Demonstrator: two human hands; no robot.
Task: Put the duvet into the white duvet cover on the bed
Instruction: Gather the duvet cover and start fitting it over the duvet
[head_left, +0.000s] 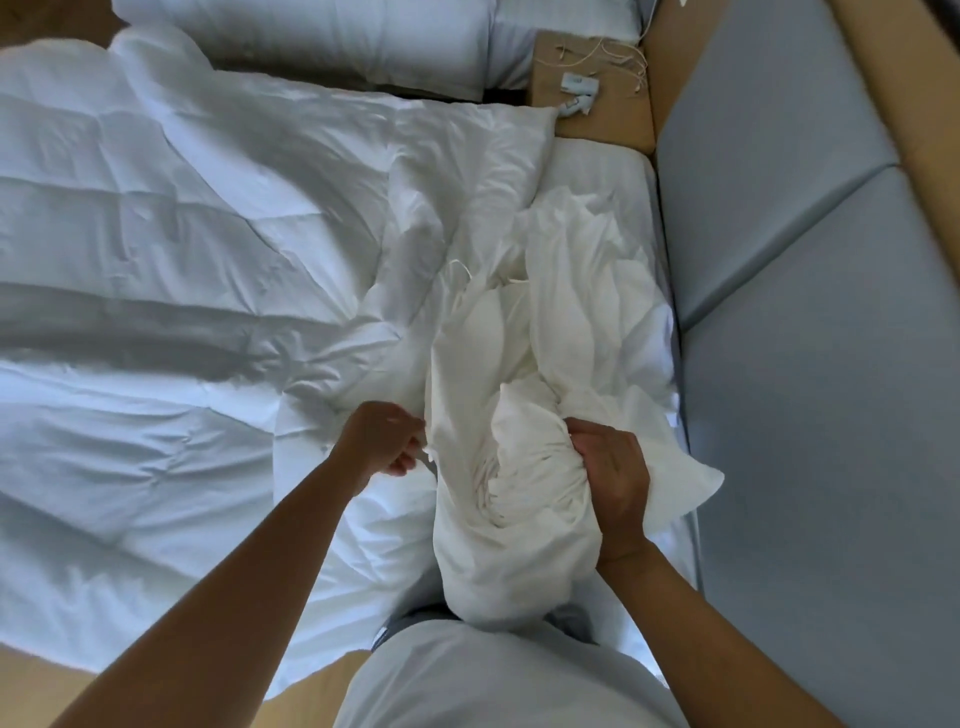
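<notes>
Right grip (609, 470) fists the bunched white cotton duvet cover (566, 322); left grip (385, 440) pinches its edge. Quilted white duvet (156, 234) lies spread alongside on the bed (608, 176). I'd hold the opening wide, corner first.

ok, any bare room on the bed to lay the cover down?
Sheet strip between cover, nightstand and grey panels; also the flat duvet, left. Crowded where left hand and right hand grip the cover.

Pale grey shirt (493, 680), bare forearms (249, 582).
</notes>
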